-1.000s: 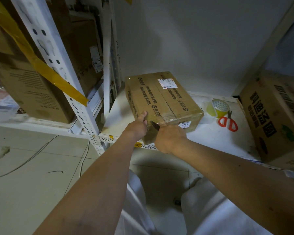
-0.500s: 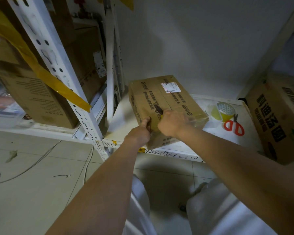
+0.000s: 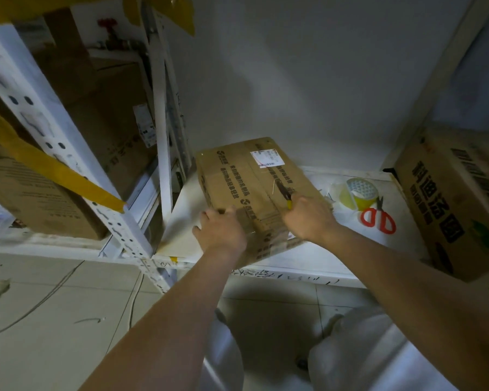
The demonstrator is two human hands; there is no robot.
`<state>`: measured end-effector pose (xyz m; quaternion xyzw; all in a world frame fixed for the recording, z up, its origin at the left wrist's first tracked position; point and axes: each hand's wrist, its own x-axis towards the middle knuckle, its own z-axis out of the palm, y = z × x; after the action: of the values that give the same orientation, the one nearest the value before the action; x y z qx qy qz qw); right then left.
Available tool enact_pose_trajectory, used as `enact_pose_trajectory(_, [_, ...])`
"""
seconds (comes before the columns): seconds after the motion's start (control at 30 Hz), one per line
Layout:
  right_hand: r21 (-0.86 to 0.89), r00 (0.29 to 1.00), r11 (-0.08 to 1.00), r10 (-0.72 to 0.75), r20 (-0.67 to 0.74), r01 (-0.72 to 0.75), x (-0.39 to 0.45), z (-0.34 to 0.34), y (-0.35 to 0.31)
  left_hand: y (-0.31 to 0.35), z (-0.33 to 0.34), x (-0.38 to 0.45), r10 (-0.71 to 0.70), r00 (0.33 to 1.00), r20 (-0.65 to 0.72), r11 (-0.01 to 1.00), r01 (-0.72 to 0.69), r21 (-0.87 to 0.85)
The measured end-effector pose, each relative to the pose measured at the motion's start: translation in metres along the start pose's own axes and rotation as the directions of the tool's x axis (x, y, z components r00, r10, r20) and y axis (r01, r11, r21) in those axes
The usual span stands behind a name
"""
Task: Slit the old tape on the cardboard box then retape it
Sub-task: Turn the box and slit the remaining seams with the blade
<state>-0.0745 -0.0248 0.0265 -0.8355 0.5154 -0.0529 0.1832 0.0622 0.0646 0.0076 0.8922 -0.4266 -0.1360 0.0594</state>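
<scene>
Slitting underway: right hand (image 3: 308, 218) grips knife (image 3: 284, 193) mid-seam; left hand (image 3: 220, 232) clasps box (image 3: 237, 179) corner; tape roll (image 3: 360, 193) untouched.

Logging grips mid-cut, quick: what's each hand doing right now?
Left hand: grips the near corner of the cardboard box.
Right hand: holds a utility knife, blade on the top seam.
</scene>
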Motion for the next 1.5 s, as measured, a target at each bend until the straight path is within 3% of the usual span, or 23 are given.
enact_pose_trajectory(0.13, [0.021, 0.994, 0.996, 0.090, -0.065, -0.089, 0.020, -0.018, 0.035, 0.024, 0.008, 0.011, 0.072, 0.991, -0.109, 0.997, -0.067, 0.047])
enact_pose_trajectory(0.43, [-0.029, 0.967, 0.970, 0.239, -0.092, -0.242, 0.057, -0.030, 0.101, 0.099, 0.026, 0.046, 0.252, 0.963, -0.097, 0.967, -0.253, 0.006])
enact_pose_trajectory(0.83, [-0.045, 0.873, 0.879, 0.477, 0.104, -0.475, 0.076, -0.014, 0.147, 0.117, 0.047, 0.051, 0.281, 0.959, -0.036, 0.957, -0.277, 0.088])
enact_pose_trajectory(0.97, [0.050, 0.846, 0.845, 0.530, 0.051, -0.532, 0.074, -0.011, 0.144, 0.114, 0.046, 0.049, 0.289, 0.957, -0.019, 0.954, -0.286, 0.086])
enact_pose_trajectory(1.27, [0.369, 0.907, 0.829, 0.388, 0.165, -0.421, 0.071, -0.017, 0.095, 0.085, 0.034, 0.026, 0.272, 0.962, -0.017, 0.962, -0.271, 0.042])
enact_pose_trajectory(1.5, [0.205, 0.931, 0.912, 0.326, 0.165, -0.355, 0.043, -0.011, 0.067, 0.043, 0.020, 0.011, 0.210, 0.975, 0.066, 0.966, -0.218, 0.142])
